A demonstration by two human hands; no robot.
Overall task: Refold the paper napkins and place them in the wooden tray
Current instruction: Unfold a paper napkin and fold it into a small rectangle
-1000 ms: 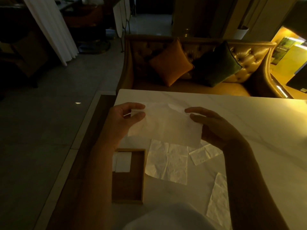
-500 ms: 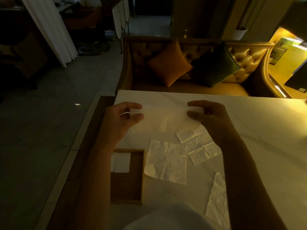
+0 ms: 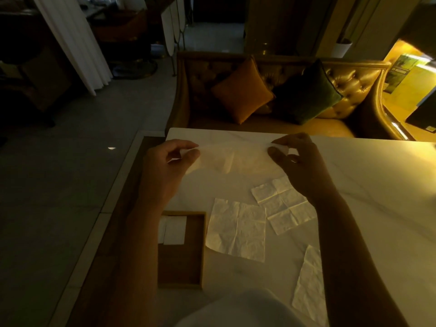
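text: none legible | green leaflet (image 3: 401,67) right of sofa (image 3: 349,77) | print too blurred to read

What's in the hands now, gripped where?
One paper napkin, spread between both hands: left hand pinches its left edge, right hand pinches its right edge.

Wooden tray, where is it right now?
In the head view the wooden tray lies at the table's left edge, nearer the person than the left hand, with an unfolded napkin just to its right.
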